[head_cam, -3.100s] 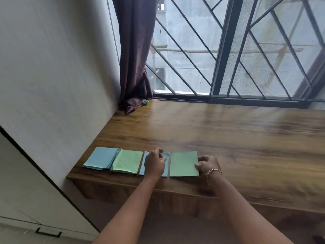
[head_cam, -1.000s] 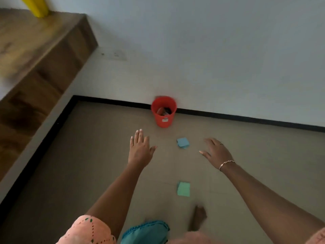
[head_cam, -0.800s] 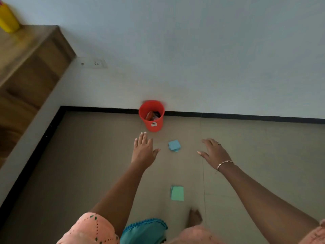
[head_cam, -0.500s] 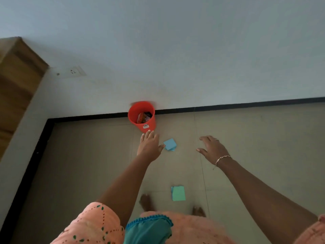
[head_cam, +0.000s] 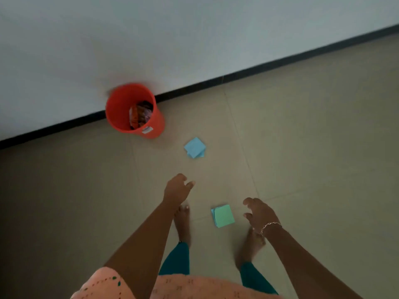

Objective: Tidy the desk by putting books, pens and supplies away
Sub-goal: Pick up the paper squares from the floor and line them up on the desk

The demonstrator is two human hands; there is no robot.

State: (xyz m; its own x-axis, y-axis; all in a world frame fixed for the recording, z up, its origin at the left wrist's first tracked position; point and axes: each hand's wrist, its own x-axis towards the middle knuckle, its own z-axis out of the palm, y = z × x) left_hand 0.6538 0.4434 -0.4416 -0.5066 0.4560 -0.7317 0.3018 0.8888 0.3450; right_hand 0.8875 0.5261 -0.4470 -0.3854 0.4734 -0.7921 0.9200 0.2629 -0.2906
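Both grips empty — orange bin (head_cam: pixel 121 108) holds wrappers (head_cam: pixel 140 116).

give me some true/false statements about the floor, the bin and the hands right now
1. The red bin stands against the wall. True.
2. The bin is empty. False: it holds crumpled wrappers.
3. The blue pad lies nearer the bin than the green pad does. True.
4. The right hand grips the green pad. False: it is open beside the pad and holds nothing.
5. The left hand holds the blue pad. False: it is empty, and that pad lies on the floor apart from it.
6. The person is barefoot. True.
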